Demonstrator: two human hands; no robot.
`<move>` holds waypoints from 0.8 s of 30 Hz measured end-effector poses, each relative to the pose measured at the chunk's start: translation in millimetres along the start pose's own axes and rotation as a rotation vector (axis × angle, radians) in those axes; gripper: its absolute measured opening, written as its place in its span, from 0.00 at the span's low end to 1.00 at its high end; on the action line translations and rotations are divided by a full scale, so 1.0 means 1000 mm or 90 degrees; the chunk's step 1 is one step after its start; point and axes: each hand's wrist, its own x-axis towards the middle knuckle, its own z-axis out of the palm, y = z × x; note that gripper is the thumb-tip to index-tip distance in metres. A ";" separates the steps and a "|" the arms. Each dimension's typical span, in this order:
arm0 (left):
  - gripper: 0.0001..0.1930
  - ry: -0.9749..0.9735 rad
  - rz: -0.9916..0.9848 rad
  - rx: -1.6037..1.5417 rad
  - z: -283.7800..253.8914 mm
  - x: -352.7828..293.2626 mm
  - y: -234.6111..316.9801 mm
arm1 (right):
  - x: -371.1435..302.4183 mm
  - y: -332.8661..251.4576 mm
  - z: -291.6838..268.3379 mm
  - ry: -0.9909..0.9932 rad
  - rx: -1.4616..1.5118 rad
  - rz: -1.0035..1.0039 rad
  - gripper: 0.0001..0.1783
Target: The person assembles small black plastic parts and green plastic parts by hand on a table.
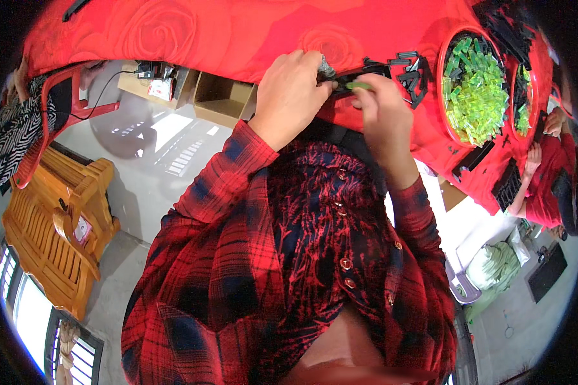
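My left hand (pixel 292 96) is closed at the near edge of a red-clothed table, around a dark piece with a grey, speckled end (pixel 326 68). Its exact kind is hidden by the fingers. Just to the right, my right hand (pixel 385 109) pinches a small green strip (pixel 358 85) between thumb and forefinger, close to the dark piece. Several short black plastic pieces (pixel 412 76) lie loose on the cloth beyond my right hand. A red-rimmed round tray (pixel 440 83) stands farther right, heaped with translucent yellow-green pieces (pixel 474 96).
A second red tray (pixel 513 106) with green pieces is beside the first. Black strips (pixel 474 160) lie near the table's right edge, where another person's arm (pixel 530 163) rests. A red chair (pixel 42 138), a wooden bench (pixel 51 237) and a cardboard box (pixel 221 96) are left.
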 end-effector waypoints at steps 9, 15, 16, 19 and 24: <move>0.13 0.026 0.033 -0.041 -0.002 -0.003 0.002 | 0.002 0.015 -0.086 0.408 0.195 0.140 0.11; 0.11 -0.008 0.037 -0.042 -0.006 -0.009 0.003 | 0.010 0.059 -0.125 0.393 -0.153 0.173 0.13; 0.11 -0.007 0.046 -0.044 -0.005 -0.010 0.004 | 0.012 0.064 -0.127 0.349 -0.301 0.135 0.14; 0.11 -0.002 -0.003 -0.051 -0.011 -0.019 0.011 | 0.017 0.070 -0.124 0.342 -0.368 0.077 0.13; 0.12 -0.009 0.010 -0.249 -0.006 -0.021 0.022 | 0.014 0.045 -0.101 0.356 -0.306 0.018 0.15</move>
